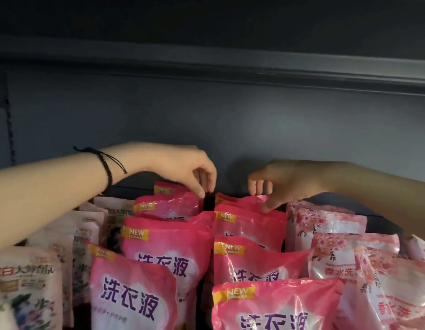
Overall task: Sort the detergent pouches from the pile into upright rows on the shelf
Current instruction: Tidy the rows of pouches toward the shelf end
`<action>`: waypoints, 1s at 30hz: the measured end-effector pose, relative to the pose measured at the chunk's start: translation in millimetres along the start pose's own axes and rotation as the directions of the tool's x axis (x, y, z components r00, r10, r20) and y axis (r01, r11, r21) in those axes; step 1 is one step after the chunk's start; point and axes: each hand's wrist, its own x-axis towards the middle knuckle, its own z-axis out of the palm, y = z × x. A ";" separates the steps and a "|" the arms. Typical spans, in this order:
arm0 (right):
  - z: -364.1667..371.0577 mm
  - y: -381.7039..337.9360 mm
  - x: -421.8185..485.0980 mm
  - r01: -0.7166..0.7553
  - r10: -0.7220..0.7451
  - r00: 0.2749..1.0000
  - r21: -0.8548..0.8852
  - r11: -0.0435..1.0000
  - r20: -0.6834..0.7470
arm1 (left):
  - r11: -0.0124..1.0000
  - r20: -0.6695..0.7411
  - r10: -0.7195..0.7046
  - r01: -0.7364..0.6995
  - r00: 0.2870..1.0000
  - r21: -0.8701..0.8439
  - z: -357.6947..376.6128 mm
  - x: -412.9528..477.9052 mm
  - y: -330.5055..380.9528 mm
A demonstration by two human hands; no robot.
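I see the left grip (183,167), black braided cord bracelet (106,170) on its wrist, reaching to the back of the dark grey shelf (206,120). Its thumb & forefinger pinch the top of a black upright divider strip (208,204). That strip stands btwn two rows of glossy hot-pink plastic detergent pouches (166,253) w/ yellow NEW tags, all upright, front to back. The right grip (285,179) is on the rearmost hot-pink pouch of the right row (245,201): thumb on its front face, fingers curled over its top edge, holding it upright near the back wall. Cream floral-print pouches (25,282) stand in rows at left and pale pink rose-print pouches (337,258) at right, some leaning.
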 end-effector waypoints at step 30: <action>21.8 -108.8 94.4 -0.137 0.142 0.981 0.047 0.989 -0.133 | 0.999 -0.009 -0.043 0.043 0.999 0.008 23.0 -66.2 -71.7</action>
